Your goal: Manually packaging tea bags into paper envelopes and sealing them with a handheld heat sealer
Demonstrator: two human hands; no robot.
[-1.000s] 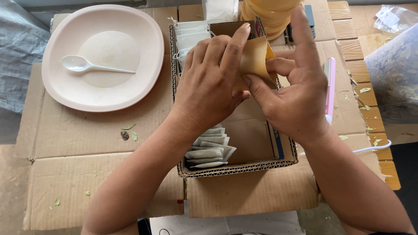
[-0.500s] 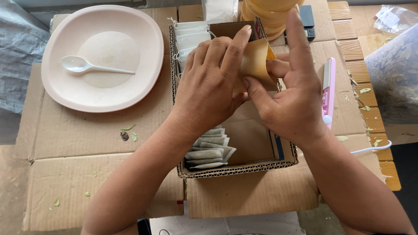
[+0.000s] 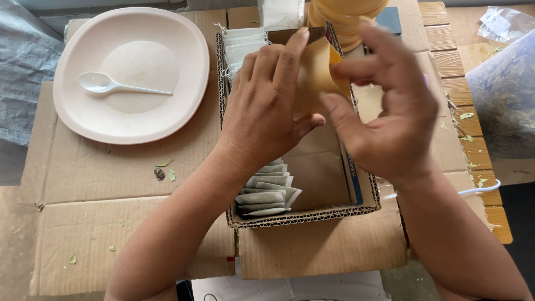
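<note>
Both of my hands hold a small tan paper pouch [image 3: 316, 71] above a shallow cardboard tray [image 3: 304, 218]. My left hand [image 3: 266, 108] grips the pouch's left side with the fingers curled over it. My right hand [image 3: 384, 106] pinches its right edge between thumb and forefinger, the other fingers spread upward. Inside the tray, a row of filled white tea bags [image 3: 267, 189] lies at the near left, and empty white bags [image 3: 241, 42] are stacked at the far left.
A pale pink plate [image 3: 184, 67] with a white plastic spoon [image 3: 106, 85] sits at the left on flattened cardboard [image 3: 111, 223]. A stack of tan pouches [image 3: 345, 14] stands behind the tray. A clear bag of dried leaves [image 3: 504, 89] lies right. Leaf bits are scattered about.
My right hand shifted left and up over the pink pen-like object beside the tray, hiding it. The fingers have reworked their pinch on the pouch. The left hand stays put.
</note>
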